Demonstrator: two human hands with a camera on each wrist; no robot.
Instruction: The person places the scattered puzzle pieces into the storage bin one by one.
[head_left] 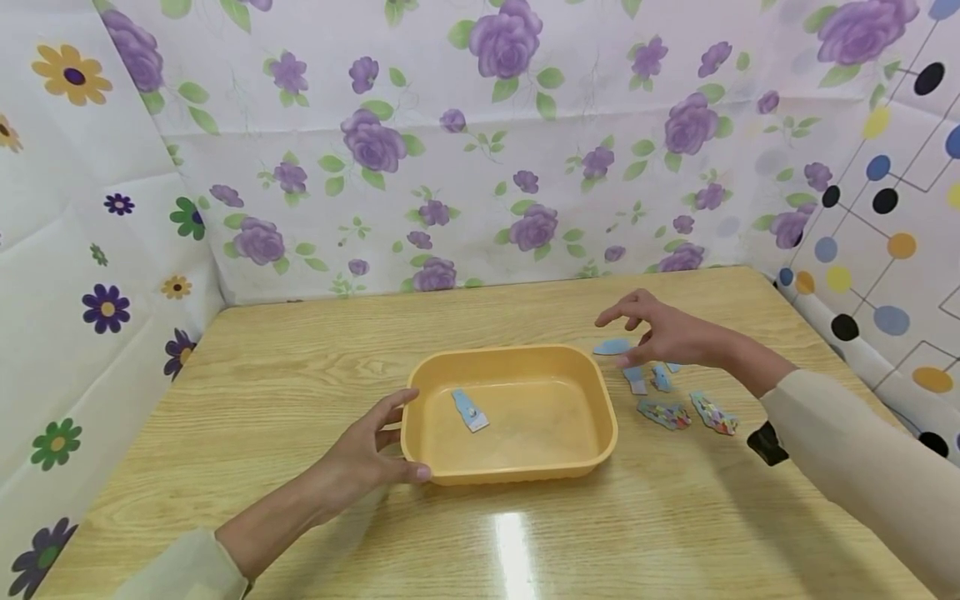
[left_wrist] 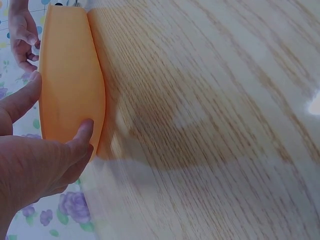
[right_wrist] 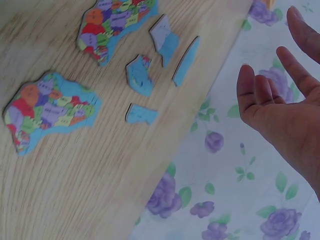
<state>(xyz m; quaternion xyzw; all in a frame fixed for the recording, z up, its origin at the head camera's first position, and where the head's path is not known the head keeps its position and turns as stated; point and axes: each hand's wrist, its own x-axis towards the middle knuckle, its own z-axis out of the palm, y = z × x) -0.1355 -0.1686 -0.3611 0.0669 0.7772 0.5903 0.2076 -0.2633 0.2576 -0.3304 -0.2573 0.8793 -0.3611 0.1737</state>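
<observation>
My left hand holds the left end of a yellow plastic tray, thumb at the front corner and fingers at the left rim. In the left wrist view its fingertips lie against the tray's outer wall. One light-blue and white puzzle piece lies inside the tray. Over the tabletop right of the tray, my right hand hovers with thumb and fingers apart and nothing between them. Below it are several small light-blue puzzle pieces. Two larger pieces with a colourful map print, one on the left and another above it, lie nearby.
The wood-grain table meets a wall of purple-flowered cloth at the back. Patterned sheets also stand at the left and right. A small black object shows beside the right sleeve.
</observation>
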